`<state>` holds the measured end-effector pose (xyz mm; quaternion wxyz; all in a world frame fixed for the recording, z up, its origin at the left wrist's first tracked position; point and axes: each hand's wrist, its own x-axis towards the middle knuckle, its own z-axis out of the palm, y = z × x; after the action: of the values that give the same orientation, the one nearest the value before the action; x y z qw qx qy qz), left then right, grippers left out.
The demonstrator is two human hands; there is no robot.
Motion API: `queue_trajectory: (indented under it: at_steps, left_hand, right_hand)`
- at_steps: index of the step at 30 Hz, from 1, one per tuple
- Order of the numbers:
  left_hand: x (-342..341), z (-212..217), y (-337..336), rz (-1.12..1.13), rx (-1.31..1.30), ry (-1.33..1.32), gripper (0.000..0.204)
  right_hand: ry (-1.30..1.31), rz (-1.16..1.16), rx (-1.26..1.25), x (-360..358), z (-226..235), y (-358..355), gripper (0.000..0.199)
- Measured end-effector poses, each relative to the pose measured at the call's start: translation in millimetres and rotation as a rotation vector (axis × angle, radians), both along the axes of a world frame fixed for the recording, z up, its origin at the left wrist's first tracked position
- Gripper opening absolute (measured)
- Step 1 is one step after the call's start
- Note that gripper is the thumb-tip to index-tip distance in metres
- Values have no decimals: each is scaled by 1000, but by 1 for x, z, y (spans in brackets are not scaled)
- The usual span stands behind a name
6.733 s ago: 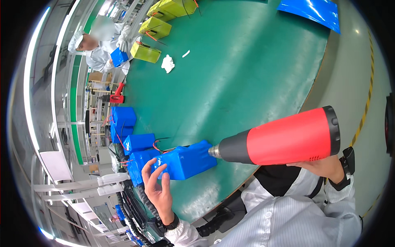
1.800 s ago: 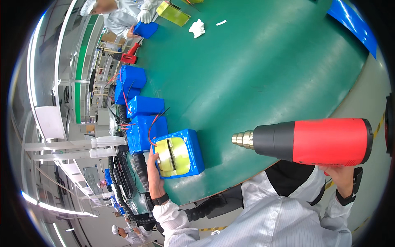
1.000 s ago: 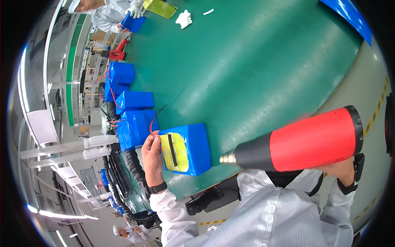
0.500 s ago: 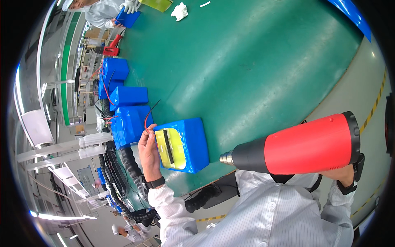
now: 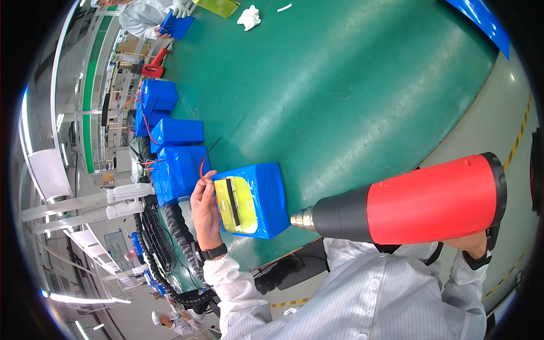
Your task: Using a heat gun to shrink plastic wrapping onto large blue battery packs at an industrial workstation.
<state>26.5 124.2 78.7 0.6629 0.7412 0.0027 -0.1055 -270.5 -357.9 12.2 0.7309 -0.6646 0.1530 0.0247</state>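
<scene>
On the green table (image 5: 351,102), the red heat gun (image 5: 419,201), gripped by the right hand (image 5: 473,246), has dropped lower, nozzle now level with the blue-wrapped battery pack (image 5: 252,198) at the near edge. The left hand (image 5: 205,207) steadies its left end, seemingly ready for heat.

I count five blue-wrapped packs on the tabletop (image 5: 351,96): one with a yellow end (image 5: 249,199) near six o'clock, three stacked in a row toward nine o'clock (image 5: 180,173) (image 5: 177,133) (image 5: 157,95), and one (image 5: 177,25) at eleven o'clock. One red heat gun (image 5: 419,199) sits at four o'clock. One white rag (image 5: 249,17) lies at twelve.
</scene>
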Motion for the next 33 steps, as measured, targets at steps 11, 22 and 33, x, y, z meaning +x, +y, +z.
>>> queue_trajectory:
  at_steps: [11, 22, 33]
  left_hand:
    - [4, 1, -12, -20, 12, 16, 22]
    - [0, 2, -17, -17, 18, -1, 24]
    - [2, 0, -10, -12, 23, 12, 14]
  right_hand:
    - [-34, -20, -113, -1, 11, -7, 44]
    - [-64, -13, -203, 10, 20, -4, 43]
    - [-68, 4, -282, 10, 25, -5, 41]
